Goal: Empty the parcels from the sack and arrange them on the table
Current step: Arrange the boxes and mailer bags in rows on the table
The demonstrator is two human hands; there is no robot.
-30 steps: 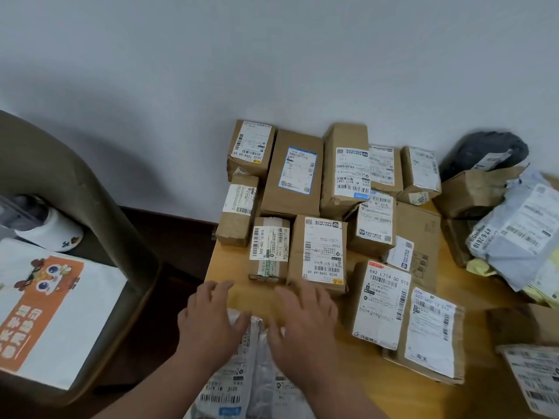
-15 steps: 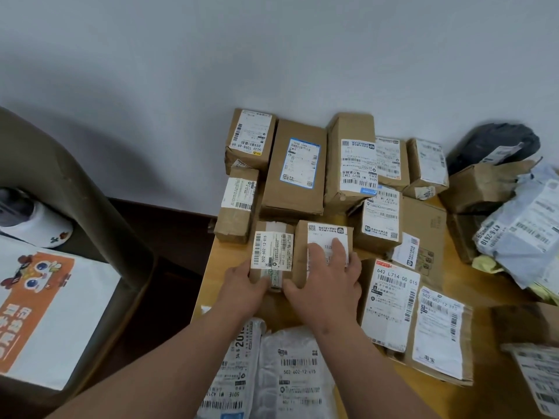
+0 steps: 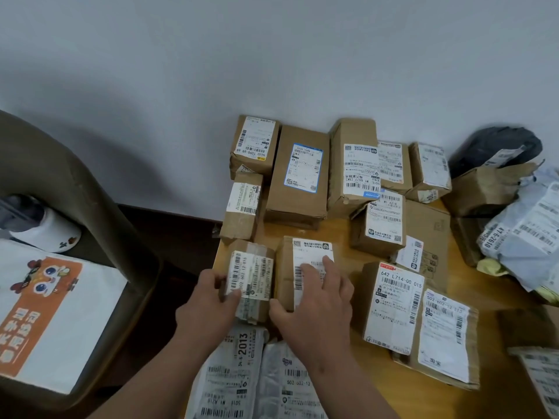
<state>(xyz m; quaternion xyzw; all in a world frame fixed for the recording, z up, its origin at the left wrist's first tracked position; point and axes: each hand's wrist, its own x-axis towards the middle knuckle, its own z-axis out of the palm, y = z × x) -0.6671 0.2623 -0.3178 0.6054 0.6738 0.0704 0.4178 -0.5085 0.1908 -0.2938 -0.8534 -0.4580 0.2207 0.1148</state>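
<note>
Several labelled cardboard parcels lie in rows on the wooden table (image 3: 341, 255) against the white wall. My left hand (image 3: 208, 300) grips a small taped box (image 3: 254, 273) at the table's left edge, thumb on its label. My right hand (image 3: 317, 294) rests on the brown box (image 3: 290, 267) beside it, fingers spread over the label and thumb at its near edge. Two grey plastic mailers (image 3: 230, 376) (image 3: 287, 385) lie side by side just below my hands.
A brown chair (image 3: 90, 213) stands left of the table with a white and orange bag (image 3: 51, 306) on its seat. At the right lie a black bag (image 3: 496, 146), a torn box (image 3: 487, 186) and grey mailers (image 3: 532, 231). More boxes (image 3: 402, 309) sit right of my hands.
My hands left the two grey mailers, reached forward onto the two small boxes, and have pulled them a little nearer, away from the back rows.
</note>
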